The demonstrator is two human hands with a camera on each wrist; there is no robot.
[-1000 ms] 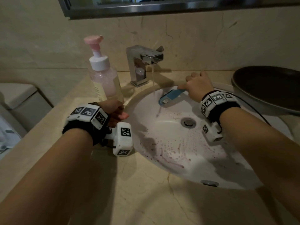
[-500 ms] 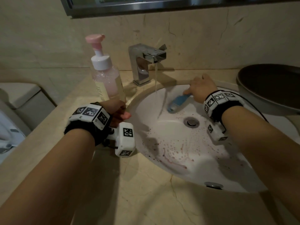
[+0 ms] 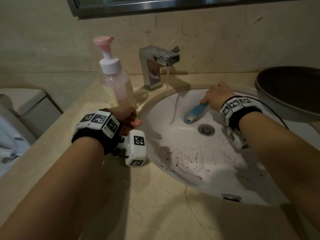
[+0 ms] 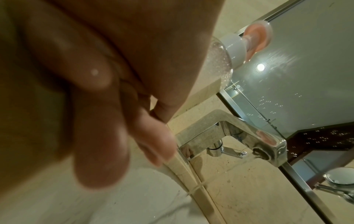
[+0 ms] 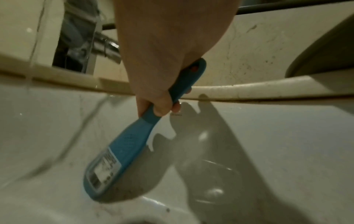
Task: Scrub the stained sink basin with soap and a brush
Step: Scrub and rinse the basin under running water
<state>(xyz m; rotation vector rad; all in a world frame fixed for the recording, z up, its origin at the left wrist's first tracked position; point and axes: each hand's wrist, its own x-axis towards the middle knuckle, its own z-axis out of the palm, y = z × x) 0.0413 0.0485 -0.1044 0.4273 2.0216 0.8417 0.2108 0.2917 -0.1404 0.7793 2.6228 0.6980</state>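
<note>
My right hand (image 3: 218,97) grips the handle of a blue brush (image 3: 195,113) at the back of the white sink basin (image 3: 199,149). The brush head (image 5: 122,154) lies bristles down on the wet basin wall, just left of the drain (image 3: 206,129). Purple-red stains (image 3: 187,168) spatter the front of the basin. Water runs from the chrome faucet (image 3: 155,66) into the basin. My left hand (image 3: 128,116) rests on the counter at the sink's left rim, in front of the pink soap pump bottle (image 3: 116,84). Its fingers (image 4: 95,106) are loosely curled and hold nothing.
A dark round bowl (image 3: 290,90) stands on the counter at the right, close to my right wrist. A toilet (image 3: 26,108) is beside the beige marble counter (image 3: 155,213) on the left. A mirror frame (image 3: 155,6) runs along the wall above.
My right hand has drawn the brush out from under the water stream and down the basin wall toward the drain, with the bristles turned downward. The left hand has stayed put.
</note>
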